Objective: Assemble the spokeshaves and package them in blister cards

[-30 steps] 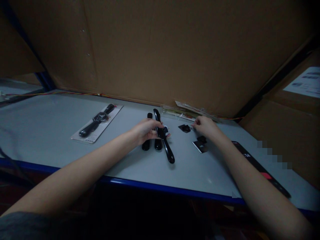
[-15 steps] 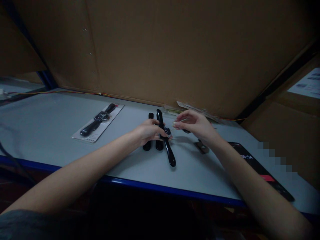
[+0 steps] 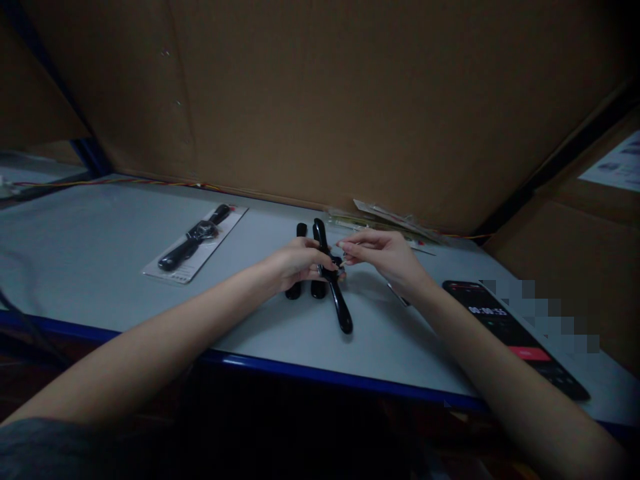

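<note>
The left hand (image 3: pixel 296 265) has its grip clasped around a glossy black tool (image 3: pixel 337 292) with 2 rounded ends, over the table (image 3: pixel 415 343); the right hand (image 3: pixel 387 259) pinches a small, seemingly metal part (image 3: pixel 344 261).

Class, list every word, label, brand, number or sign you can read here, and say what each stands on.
"00:00:55": phone screen, in white digits.
Phone's red band: mark too blurred to read.
Card behind the packaged tool: print too small to read.
White label on the cardboard at right: print too blurred.
No brand can be read.
</note>
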The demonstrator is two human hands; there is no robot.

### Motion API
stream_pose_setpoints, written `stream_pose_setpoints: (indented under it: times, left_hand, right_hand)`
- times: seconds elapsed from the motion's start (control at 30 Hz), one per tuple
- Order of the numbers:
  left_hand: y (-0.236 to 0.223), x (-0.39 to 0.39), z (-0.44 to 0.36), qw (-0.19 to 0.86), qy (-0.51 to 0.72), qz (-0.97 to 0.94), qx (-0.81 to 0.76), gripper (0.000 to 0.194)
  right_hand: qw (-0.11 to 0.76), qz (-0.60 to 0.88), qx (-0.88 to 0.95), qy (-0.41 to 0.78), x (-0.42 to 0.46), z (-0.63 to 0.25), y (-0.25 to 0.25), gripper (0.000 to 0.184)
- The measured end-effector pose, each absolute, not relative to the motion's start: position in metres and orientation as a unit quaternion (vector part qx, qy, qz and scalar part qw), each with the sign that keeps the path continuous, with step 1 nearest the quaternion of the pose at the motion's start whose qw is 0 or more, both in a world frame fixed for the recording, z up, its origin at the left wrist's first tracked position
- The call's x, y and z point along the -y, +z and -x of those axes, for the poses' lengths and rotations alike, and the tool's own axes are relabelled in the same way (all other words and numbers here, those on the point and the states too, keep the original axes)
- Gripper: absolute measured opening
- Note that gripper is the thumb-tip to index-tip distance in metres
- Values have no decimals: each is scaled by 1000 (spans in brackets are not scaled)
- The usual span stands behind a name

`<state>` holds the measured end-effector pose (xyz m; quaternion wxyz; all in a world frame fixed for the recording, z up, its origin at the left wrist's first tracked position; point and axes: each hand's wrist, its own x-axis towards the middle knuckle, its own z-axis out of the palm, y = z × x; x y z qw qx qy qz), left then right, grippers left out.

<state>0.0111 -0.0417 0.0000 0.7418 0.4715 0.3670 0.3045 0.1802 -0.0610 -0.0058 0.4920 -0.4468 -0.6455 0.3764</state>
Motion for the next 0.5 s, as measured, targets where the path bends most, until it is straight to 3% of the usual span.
stream_pose_setpoints:
  times: [0.17,0.37,0.5]
  left_hand:
    - [1,42,-11,747,301,-470,-361,28]
    - [-1,41,-11,757,307,-453,-358,36]
    - [-1,42,-11,749,311,-458,-364,39]
  right_hand:
    - [455,424,691,368,65,-183,-2,22]
    - [408,431,786,170,68,-181,1,14]
    - [370,416,825,99,68,-179,0,15]
